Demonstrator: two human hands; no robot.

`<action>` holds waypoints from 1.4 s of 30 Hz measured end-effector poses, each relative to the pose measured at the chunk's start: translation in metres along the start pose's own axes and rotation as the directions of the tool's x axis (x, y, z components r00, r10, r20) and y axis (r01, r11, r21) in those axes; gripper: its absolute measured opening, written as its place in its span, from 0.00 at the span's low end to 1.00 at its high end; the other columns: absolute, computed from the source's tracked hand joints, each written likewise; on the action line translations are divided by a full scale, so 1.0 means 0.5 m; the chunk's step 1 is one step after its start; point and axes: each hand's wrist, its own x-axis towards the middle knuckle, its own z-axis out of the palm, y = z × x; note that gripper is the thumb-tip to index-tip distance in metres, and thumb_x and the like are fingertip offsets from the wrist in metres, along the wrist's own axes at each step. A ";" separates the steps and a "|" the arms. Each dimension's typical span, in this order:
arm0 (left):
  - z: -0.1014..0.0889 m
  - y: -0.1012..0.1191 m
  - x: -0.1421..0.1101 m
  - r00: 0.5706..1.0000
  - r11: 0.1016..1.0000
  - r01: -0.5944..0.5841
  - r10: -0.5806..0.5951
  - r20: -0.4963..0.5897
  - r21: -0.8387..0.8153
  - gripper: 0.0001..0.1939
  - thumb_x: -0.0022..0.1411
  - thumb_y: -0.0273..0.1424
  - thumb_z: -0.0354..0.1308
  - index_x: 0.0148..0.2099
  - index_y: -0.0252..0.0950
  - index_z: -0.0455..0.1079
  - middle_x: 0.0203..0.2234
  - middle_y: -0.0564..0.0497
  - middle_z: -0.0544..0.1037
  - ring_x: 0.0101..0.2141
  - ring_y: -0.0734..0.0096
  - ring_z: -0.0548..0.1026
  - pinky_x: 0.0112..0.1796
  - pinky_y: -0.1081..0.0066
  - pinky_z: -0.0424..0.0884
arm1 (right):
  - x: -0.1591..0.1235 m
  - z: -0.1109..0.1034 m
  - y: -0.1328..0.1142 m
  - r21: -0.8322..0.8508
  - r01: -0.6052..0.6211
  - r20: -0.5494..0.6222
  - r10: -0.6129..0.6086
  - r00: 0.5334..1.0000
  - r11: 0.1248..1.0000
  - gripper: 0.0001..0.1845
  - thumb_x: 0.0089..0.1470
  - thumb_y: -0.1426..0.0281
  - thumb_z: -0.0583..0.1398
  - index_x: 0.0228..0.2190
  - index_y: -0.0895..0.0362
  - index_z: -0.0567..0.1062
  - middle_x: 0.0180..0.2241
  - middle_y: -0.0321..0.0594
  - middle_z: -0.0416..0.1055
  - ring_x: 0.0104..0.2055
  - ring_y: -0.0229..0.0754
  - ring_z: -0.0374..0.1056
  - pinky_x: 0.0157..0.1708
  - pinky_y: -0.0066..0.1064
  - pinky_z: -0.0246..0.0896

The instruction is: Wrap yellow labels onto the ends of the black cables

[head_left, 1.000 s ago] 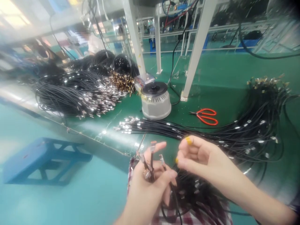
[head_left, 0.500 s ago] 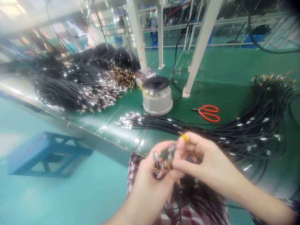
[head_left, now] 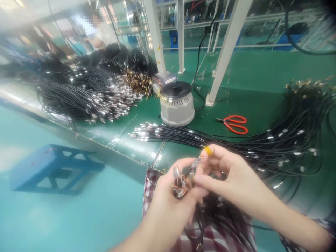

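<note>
My left hand (head_left: pixel 168 206) is clenched round a bunch of thin black wires (head_left: pixel 180 185), their shiny metal tips poking up above my lap. My right hand (head_left: pixel 225 175) pinches one tip (head_left: pixel 195 162) between thumb and yellow-taped forefinger. A second ago that hand was spread and apart. Red-handled scissors (head_left: pixel 233 124) and a ribbed white pot (head_left: pixel 177 104) sit on the green table (head_left: pixel 262 87).

Counts at the desk (head_left: pixel 252 101)

Two hands, left (head_left: pixel 168 203) and right (head_left: pixel 225 178); one pair of red scissors (head_left: pixel 233 124); one round grey device (head_left: pixel 177 103); one blue stool (head_left: pixel 55 168); black cables too many to count.
</note>
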 end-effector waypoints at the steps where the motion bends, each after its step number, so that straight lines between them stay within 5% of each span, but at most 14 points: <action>1: 0.000 -0.002 0.000 1.000 1.000 -0.005 0.005 -0.002 0.003 0.20 0.57 0.30 0.65 0.53 0.42 0.71 0.13 0.63 0.67 0.11 0.79 0.64 0.14 0.78 0.60 | 0.000 0.001 0.000 0.001 0.000 0.002 0.000 1.000 1.000 0.14 0.45 0.81 0.62 0.29 0.54 0.65 0.25 0.29 0.71 0.27 0.35 0.70 0.29 0.25 0.66; 11: -0.009 -0.015 -0.005 0.996 0.994 -0.092 0.092 0.015 0.056 0.15 0.65 0.37 0.56 0.52 0.41 0.72 0.21 0.55 0.75 0.14 0.82 0.64 0.17 0.79 0.62 | 0.006 0.000 0.007 0.225 -0.076 0.095 0.056 0.994 0.971 0.14 0.47 0.78 0.64 0.29 0.54 0.64 0.24 0.27 0.68 0.24 0.32 0.67 0.27 0.24 0.63; 16: -0.015 -0.008 0.004 0.999 0.999 -0.039 0.040 0.032 -0.029 0.15 0.67 0.38 0.53 0.50 0.35 0.74 0.11 0.57 0.69 0.12 0.82 0.61 0.15 0.80 0.54 | 0.007 -0.001 0.011 0.278 -0.111 0.144 0.072 0.987 0.954 0.17 0.48 0.77 0.67 0.30 0.54 0.62 0.22 0.25 0.69 0.24 0.30 0.66 0.27 0.22 0.60; 20: -0.019 -0.008 0.005 0.998 0.985 0.056 -0.048 0.051 -0.164 0.20 0.67 0.41 0.51 0.57 0.38 0.64 0.11 0.57 0.70 0.10 0.80 0.62 0.14 0.80 0.50 | 0.008 -0.001 0.003 0.267 -0.076 0.116 0.046 0.992 0.961 0.18 0.47 0.77 0.68 0.29 0.54 0.62 0.21 0.24 0.68 0.22 0.30 0.64 0.25 0.23 0.59; 28: -0.025 -0.004 0.011 0.978 0.959 0.183 -0.155 0.138 -0.215 0.11 0.53 0.31 0.67 0.30 0.34 0.66 0.23 0.46 0.81 0.11 0.88 0.60 0.14 0.82 0.51 | 0.010 -0.001 0.002 0.211 -0.029 0.021 0.025 0.999 0.977 0.18 0.46 0.77 0.68 0.30 0.55 0.63 0.25 0.27 0.72 0.28 0.32 0.67 0.32 0.25 0.63; 36: -0.022 0.000 0.012 0.986 0.965 0.167 -0.167 0.014 -0.200 0.10 0.54 0.29 0.65 0.29 0.34 0.65 0.20 0.48 0.80 0.10 0.88 0.60 0.13 0.82 0.49 | 0.006 -0.010 0.022 0.273 -0.028 0.002 0.029 1.000 0.962 0.12 0.56 0.65 0.63 0.35 0.55 0.65 0.36 0.37 0.76 0.25 0.30 0.65 0.30 0.26 0.64; 42: -0.023 -0.004 0.012 0.988 0.967 0.152 -0.156 -0.001 -0.204 0.11 0.53 0.29 0.65 0.28 0.34 0.65 0.19 0.50 0.79 0.10 0.87 0.60 0.13 0.82 0.48 | 0.002 -0.002 0.027 0.274 0.008 -0.010 -0.005 1.000 0.962 0.16 0.49 0.67 0.68 0.34 0.55 0.65 0.37 0.36 0.75 0.29 0.33 0.67 0.32 0.27 0.64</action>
